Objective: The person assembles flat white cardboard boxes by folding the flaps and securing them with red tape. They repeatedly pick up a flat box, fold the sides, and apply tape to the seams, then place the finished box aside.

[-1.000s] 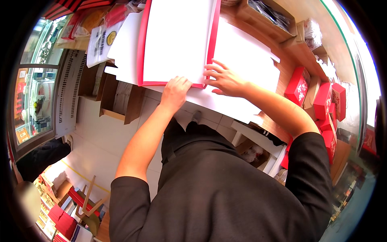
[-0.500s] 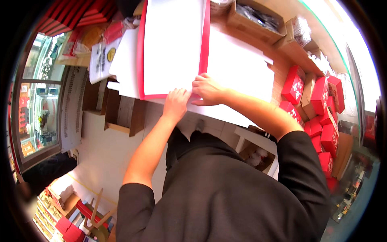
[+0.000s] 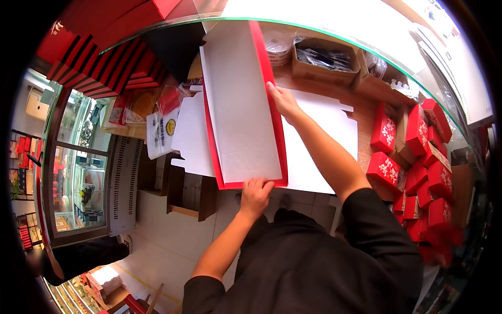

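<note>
A long shallow red box [image 3: 240, 115] with a white inside lies lengthwise before me, its narrow near end jutting over the table edge. My left hand [image 3: 255, 198] is closed on the red rim of that near end, fingertips over the edge. Farther up, my right hand [image 3: 283, 98] grips the red right wall, its thumb against the wall and its other fingers partly hidden. Beneath the box, flat white cardboard sheets [image 3: 319, 131] with cut tabs stick out on both sides.
Small red patterned boxes [image 3: 386, 170] are piled at the right. Along the back stands a carton [image 3: 327, 63] of dark packets, below a glass shelf edge [image 3: 293, 23]. Wrapped packages [image 3: 161, 131] lie left of the sheets. Stacked red boxes [image 3: 112, 65] fill the upper left.
My right hand has gone from the near right corner up along the right wall. The box has turned slightly and come toward me past the table edge. The view has shifted too.
</note>
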`<state>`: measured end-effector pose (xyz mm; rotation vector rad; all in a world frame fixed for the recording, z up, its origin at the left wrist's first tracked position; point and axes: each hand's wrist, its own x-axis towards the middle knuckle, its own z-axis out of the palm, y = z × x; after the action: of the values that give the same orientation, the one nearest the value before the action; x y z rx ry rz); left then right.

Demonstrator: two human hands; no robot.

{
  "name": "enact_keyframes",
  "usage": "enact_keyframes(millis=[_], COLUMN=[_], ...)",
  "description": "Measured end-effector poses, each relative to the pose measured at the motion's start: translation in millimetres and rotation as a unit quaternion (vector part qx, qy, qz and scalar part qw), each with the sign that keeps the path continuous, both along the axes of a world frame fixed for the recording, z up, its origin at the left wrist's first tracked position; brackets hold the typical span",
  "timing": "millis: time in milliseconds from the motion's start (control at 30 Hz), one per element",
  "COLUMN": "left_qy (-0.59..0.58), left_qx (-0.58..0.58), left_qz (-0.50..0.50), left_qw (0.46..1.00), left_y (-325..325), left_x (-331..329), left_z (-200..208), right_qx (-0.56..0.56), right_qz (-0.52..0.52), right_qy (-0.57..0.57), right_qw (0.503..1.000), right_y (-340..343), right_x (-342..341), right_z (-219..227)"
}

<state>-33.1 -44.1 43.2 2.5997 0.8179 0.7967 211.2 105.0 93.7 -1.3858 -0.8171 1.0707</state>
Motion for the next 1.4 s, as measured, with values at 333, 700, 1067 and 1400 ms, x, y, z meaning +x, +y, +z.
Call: enact_keyframes(millis=[333,700,1067,1400], left_qy=[0.097,-0.240,0.099,0.021], left_qx=[0.154,-0.135,-0.775,-0.728], left_qz=[-0.008,0.174,-0.137,-0.082], left_qw=[0.983,0.946,0.609,0.681], left_y=[81.0,167.0,18.5,-22.5], left_x=[-166.2,-142.3,-72.2,-66.8], left_z=[32.6,21.9,-72.5,-21.5], right_qx=[-0.017,-0.162,-0.314,-0.187], right_qz=[-0.044,0.199,-0.206,-0.243], right_qy=[0.086,0.248,-0.432,-0.249], right_qw=[0.995,0.934,0.820,0.919], right_y=[-199.0,-188.2,-308.2,-321.1], right_x=[-62.1,-226.8,62.3,6.1], right_z=[39.2,6.6,-100.2,-37.6])
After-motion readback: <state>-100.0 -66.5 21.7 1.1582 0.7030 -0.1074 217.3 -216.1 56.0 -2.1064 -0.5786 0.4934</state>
